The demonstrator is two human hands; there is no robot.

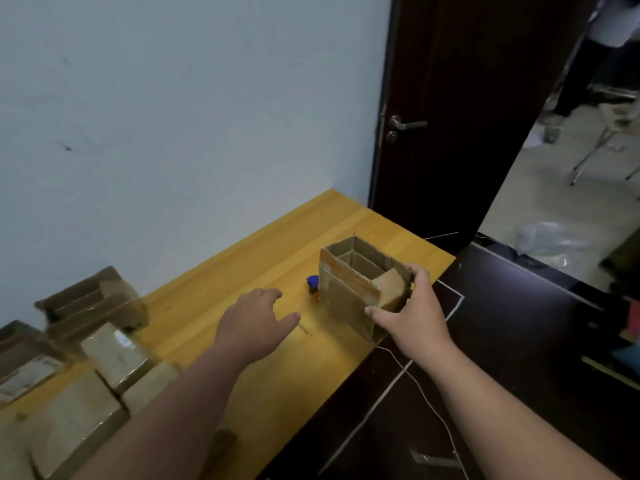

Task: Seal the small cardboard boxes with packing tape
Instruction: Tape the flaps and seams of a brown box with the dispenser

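Head camera is looking down over a yellow wooden tabletop (277, 341), and the right hand (412, 313) is gripping a small open brown cardboard box (349, 289) near the table's right edge, thumb lying along the near face and fingers curling over the far right rim. That box is sitting upright with its flaps standing up, and an inner cardboard piece is showing inside it. The left hand (256, 317) is hovering over the tabletop just left of the box, fingers loosely spread and holding nothing, apart from the cardboard. Just beyond those fingers, a small blue-topped object (312, 283) is resting against the box's left side; what it is, I cannot tell. Over on the left, a cluster of other cardboard boxes (86, 341) is lying on the table, some glinting with clear tape across their tops, all rather blurred. A thin white cable (426, 393) is trailing off the table edge across the dark floor (519, 358). Behind, a pale blue wall (173, 116) is meeting a dark door with a metal handle (407, 124).
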